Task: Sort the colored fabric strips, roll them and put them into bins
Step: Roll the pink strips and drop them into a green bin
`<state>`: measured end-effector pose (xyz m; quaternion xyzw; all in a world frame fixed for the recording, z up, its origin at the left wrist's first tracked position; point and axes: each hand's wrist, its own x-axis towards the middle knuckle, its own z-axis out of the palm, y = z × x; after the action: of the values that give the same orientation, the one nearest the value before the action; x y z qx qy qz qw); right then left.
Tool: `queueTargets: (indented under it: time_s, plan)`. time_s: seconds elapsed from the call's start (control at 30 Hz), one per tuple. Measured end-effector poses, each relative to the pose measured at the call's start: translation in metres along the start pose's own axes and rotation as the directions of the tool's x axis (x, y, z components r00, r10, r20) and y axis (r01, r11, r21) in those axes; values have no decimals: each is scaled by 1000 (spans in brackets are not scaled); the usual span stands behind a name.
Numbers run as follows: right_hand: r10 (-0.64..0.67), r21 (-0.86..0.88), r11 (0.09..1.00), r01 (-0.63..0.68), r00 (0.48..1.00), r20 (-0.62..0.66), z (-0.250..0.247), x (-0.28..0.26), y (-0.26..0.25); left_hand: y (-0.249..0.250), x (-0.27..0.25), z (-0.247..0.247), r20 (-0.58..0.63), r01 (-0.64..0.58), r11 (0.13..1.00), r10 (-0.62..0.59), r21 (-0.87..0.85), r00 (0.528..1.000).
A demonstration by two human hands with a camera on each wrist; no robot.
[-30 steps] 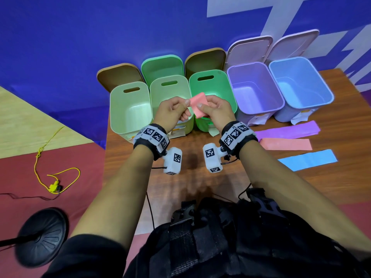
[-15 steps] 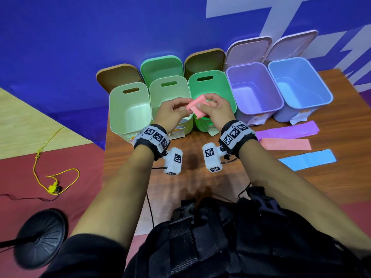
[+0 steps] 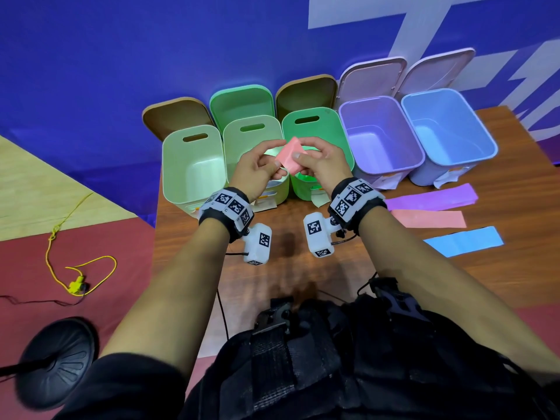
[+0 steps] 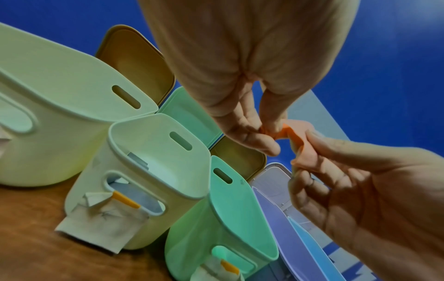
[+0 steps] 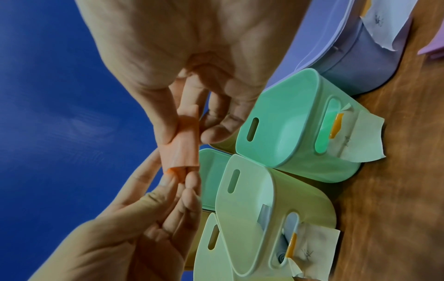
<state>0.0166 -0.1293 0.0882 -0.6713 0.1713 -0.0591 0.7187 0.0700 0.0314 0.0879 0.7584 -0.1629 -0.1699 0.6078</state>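
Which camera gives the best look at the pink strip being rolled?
The head view: the pink strip shows whole between both hands. The left wrist view shows it partly behind fingers; the right wrist view shows it edge-on.

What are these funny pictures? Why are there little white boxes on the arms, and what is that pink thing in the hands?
There is no machine here, just a person sorting fabric. The big picture comes from a camera on the person's head, looking down at both arms. The white boxes at the wrists are two more cameras. Each one looks along a hand at its fingers, and that gives the two close-up pictures.

The left hand and the right hand both pinch a pink fabric strip, held in the air above the bins and partly rolled up.

On the brown table five open bins stand in a row: three green, one purple, one blue. To the right lie three flat strips still waiting: a purple strip, a second pink strip and a blue strip.
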Motion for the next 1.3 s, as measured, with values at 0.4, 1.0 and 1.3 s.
queueTargets:
  time_s: [0.4, 1.0, 1.3]
  plan:
    - [-1, -61, 998, -1, 999, -32, 0, 6, -1, 0, 2, -1, 42, 16, 1000, -15, -6, 999]
    - [48, -63, 997, -53, 996, -72, 1, 8, 3, 8, 9, 2, 84, 37, 999, -34, -35, 996]
    - [52, -27, 998, -54, 997, -61, 3, 7, 1, 5, 8, 4, 94, 55, 994, -46, -91, 994]
